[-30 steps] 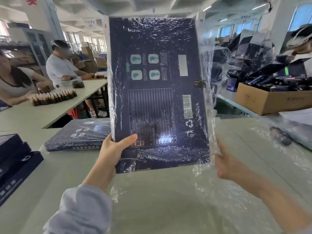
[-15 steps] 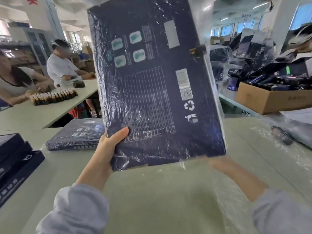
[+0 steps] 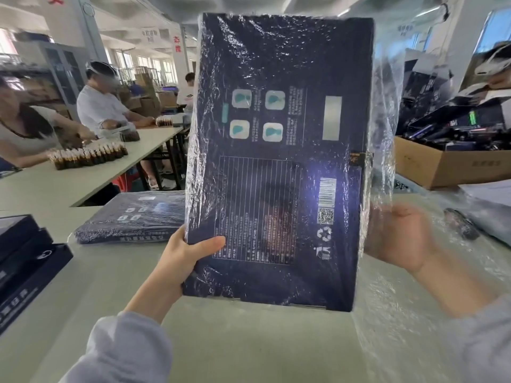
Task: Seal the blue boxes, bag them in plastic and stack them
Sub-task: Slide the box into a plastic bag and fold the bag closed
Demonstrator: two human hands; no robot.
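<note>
Head view, blue box (image 3: 276,167) upright, sheathed in crinkled plastic bag (image 3: 385,111)

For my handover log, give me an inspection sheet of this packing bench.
Surface: pale green table, loose clear film on its right.
Job's things: blue box held upright in a plastic bag; another bagged box flat at back left.
Clutter: black boxes at left edge; small dark object at right.
Hands: left hand grips the box's lower left edge; right hand at its right edge, blurred, grip unclear.
Cables: nothing seen.
Surroundings: cardboard carton at right; brown bottles, seated workers at next table.
</note>
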